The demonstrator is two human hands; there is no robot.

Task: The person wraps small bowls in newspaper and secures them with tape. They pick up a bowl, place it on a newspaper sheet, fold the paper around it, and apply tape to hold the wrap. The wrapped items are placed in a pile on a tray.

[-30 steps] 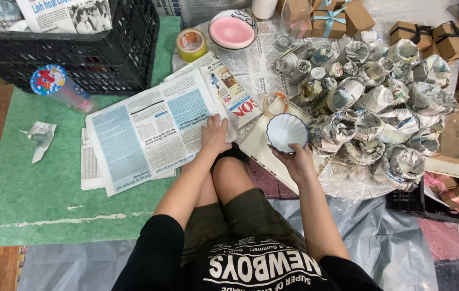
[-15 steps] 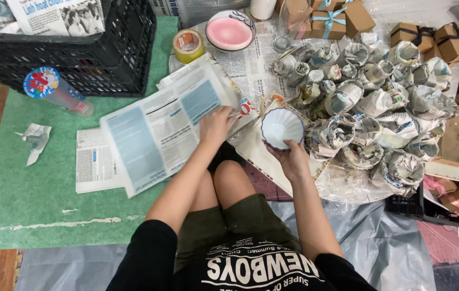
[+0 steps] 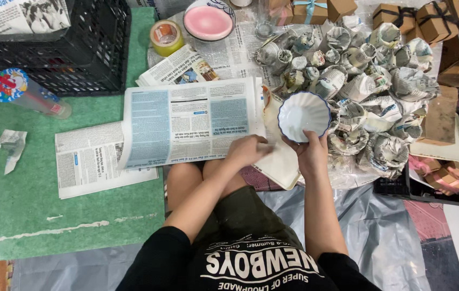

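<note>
My right hand holds a small white fluted bowl with a blue rim, gripped from below at its near edge. My left hand presses on the near right corner of a spread newspaper sheet that lies across my knees and the green mat. Right of the bowl lies a heap of newspaper-wrapped bowls.
A black plastic crate stands at the back left, with a clear tube beside it. More newspaper lies on the green mat. A tape roll, a pink-centred dish and brown gift boxes sit at the back.
My left hand has dragged the newspaper sheet rightward and nearer, squaring it in front of me. My right hand has kept the bowl, shifting slightly right.
</note>
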